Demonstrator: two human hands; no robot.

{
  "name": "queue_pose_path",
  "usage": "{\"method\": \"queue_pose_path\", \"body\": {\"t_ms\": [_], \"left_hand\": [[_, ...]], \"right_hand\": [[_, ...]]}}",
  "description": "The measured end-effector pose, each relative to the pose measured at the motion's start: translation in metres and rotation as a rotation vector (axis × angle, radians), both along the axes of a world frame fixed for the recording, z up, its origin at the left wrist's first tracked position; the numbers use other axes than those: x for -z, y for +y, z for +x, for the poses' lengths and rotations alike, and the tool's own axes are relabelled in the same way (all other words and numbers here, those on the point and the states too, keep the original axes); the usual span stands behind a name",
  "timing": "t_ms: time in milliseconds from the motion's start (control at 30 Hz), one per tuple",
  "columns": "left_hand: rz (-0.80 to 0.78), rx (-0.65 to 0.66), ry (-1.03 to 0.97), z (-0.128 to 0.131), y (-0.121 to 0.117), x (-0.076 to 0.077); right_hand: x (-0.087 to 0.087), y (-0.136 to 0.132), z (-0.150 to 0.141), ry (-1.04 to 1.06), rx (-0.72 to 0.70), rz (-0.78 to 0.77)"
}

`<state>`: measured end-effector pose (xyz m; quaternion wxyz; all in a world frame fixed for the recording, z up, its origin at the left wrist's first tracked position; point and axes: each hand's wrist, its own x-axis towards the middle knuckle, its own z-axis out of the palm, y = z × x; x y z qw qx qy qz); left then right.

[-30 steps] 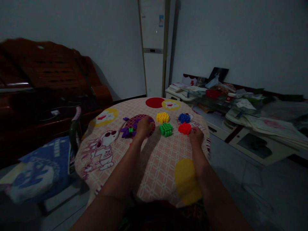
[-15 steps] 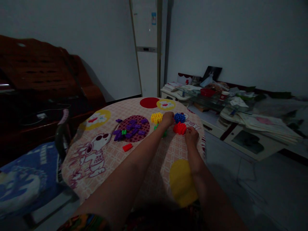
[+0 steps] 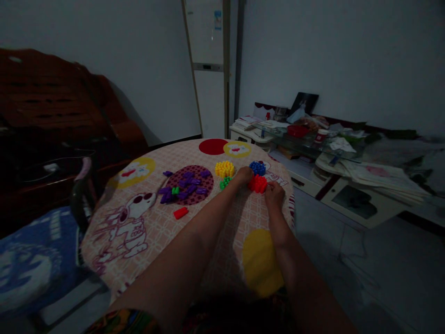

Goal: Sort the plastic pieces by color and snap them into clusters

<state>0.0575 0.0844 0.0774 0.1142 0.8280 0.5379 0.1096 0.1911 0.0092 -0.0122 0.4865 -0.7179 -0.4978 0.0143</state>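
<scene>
A cluster of red plastic building blocks (image 3: 257,184) stands on the round table between my two hands. My left hand (image 3: 244,177) is closed at its left side, touching or very near it; what the fingers hold is hidden. At the right edge of the red cluster, my right hand (image 3: 275,191) pinches it with fingertips and thumb. A blue cluster (image 3: 257,168) sits just behind. To the left are a yellow cluster (image 3: 224,169) and a green cluster (image 3: 225,183), the green one partly covered by my left arm.
Loose purple blocks (image 3: 189,181) lie scattered at the table's left, with a small green block (image 3: 175,190) among them and a single red block (image 3: 181,213) nearer me. A blue-covered chair (image 3: 38,250) stands left. A cluttered cabinet (image 3: 361,199) is at right.
My left hand has moved right from the purple blocks, past the green cluster, to the red cluster. My right hand stays at the red cluster. The view has turned slightly right.
</scene>
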Motion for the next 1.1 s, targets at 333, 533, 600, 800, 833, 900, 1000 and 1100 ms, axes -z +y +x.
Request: {"method": "queue_pose_path", "body": {"t_ms": [333, 533, 600, 800, 833, 900, 1000, 1100], "left_hand": [[0.153, -0.010, -0.214, -0.100, -0.035, -0.029], [0.097, -0.231, -0.015, -0.210, -0.069, -0.031], [0.034, -0.274, 0.067, -0.232, -0.082, -0.029], [-0.159, -0.208, 0.231, -0.249, -0.111, 0.006], [-0.168, -0.206, 0.248, -0.248, -0.112, 0.011], [-0.165, -0.210, 0.259, -0.246, -0.112, 0.017], [-0.124, -0.171, 0.189, -0.235, -0.110, 0.009], [-0.072, -0.083, 0.049, -0.209, -0.107, -0.008]], "right_hand": [[-0.001, 0.001, 0.000, 0.027, 0.023, -0.003], [0.000, 0.000, 0.001, 0.000, 0.038, 0.022], [0.002, 0.001, 0.002, -0.009, 0.031, 0.018], [0.002, 0.003, 0.005, -0.017, 0.020, -0.009], [0.002, 0.003, 0.005, -0.013, 0.023, -0.009], [0.002, 0.003, 0.005, -0.005, 0.023, -0.005], [0.003, 0.004, 0.006, 0.027, 0.025, 0.007], [0.005, 0.006, 0.007, 0.054, 0.029, 0.020]]}}
